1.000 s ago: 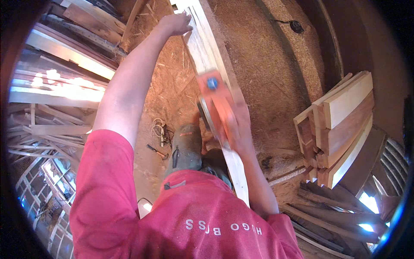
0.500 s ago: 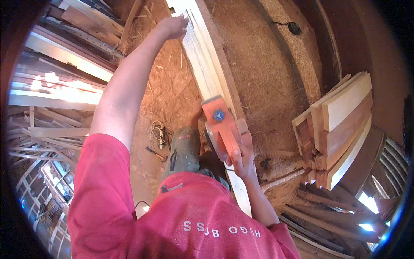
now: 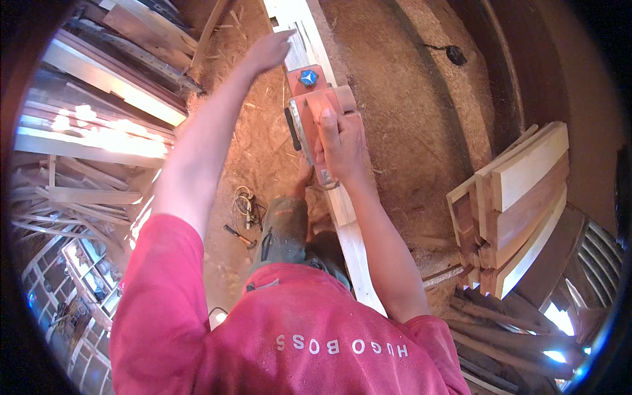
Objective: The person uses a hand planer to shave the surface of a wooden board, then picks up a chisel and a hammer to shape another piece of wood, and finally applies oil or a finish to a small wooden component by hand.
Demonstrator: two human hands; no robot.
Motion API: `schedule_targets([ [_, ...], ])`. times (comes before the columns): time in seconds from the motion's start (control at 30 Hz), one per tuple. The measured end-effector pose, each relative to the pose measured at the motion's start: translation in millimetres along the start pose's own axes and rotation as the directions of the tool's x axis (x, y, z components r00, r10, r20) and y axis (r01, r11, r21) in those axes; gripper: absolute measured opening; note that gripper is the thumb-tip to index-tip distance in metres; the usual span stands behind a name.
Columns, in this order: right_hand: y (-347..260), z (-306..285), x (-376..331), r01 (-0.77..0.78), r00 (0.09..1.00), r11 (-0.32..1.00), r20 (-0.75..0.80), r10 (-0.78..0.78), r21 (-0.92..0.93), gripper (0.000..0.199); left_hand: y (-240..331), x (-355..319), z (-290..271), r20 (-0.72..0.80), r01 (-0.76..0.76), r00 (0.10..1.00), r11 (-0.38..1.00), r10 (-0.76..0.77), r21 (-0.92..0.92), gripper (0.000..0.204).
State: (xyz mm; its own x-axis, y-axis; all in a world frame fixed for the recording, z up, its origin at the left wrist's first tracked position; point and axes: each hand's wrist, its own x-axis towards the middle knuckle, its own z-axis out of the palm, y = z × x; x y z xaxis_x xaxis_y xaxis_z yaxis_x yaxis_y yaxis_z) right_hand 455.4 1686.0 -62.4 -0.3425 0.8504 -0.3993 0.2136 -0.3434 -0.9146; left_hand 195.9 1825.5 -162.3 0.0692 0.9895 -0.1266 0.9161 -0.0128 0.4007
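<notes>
A long pale wooden board [image 3: 353, 247] runs from the far edge of the view toward my body. On top of it rests an orange-red electric hand planer [image 3: 313, 108] with a blue front knob. My right hand [image 3: 342, 145] is wrapped round the planer's rear handle, thumb on top. Farther up, my left hand [image 3: 268, 52] reaches across with its fingers closed at the board's left edge, just ahead of the planer. Its fingertips are partly hidden.
A stack of cut boards [image 3: 526, 197] stands at the right. Timber [image 3: 105, 72] is piled along the left. A hammer [image 3: 239, 236] and a coiled cord [image 3: 243, 203] lie on the dusty ground beside my leg. A dark round object [image 3: 455, 54] lies far right.
My right hand has pushed the planer forward along the board, away from my body and closer to my left hand. The left hand stays near the same stretch of board.
</notes>
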Motion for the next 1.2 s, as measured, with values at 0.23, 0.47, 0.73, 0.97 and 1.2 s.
schedule_targets([
  [0.23,26.5,0.9,15.7,0.151,0.979,0.987,-0.129,-0.156,-0.044,0.067,147.1,-287.0,96.8,0.084,0.451,0.849,0.631,-0.522,-0.631,0.077],
  [0.47,-5.8,4.1,14.9,0.006,1.000,1.000,0.003,-0.006,0.015,0.061,200.2,-330.7,166.7,0.143,0.352,0.899,0.489,-0.413,-0.798,0.118],
  [0.73,-42.6,41.8,160.3,0.339,0.918,0.928,-0.163,-0.363,-0.157,0.057,199.6,-335.0,173.4,0.207,0.365,0.894,0.379,-0.396,-0.850,0.123],
  [0.97,-49.8,19.4,166.9,0.002,0.998,0.995,-0.062,-0.009,-0.100,0.066,176.7,-335.1,143.2,0.171,0.390,0.863,0.413,-0.475,-0.823,0.101],
  [1.2,69.0,-33.2,-116.1,-0.206,0.977,0.978,-0.061,0.205,-0.024,0.060,43.8,-219.7,83.2,-0.403,0.251,0.827,0.899,-0.391,-0.358,0.052],
])
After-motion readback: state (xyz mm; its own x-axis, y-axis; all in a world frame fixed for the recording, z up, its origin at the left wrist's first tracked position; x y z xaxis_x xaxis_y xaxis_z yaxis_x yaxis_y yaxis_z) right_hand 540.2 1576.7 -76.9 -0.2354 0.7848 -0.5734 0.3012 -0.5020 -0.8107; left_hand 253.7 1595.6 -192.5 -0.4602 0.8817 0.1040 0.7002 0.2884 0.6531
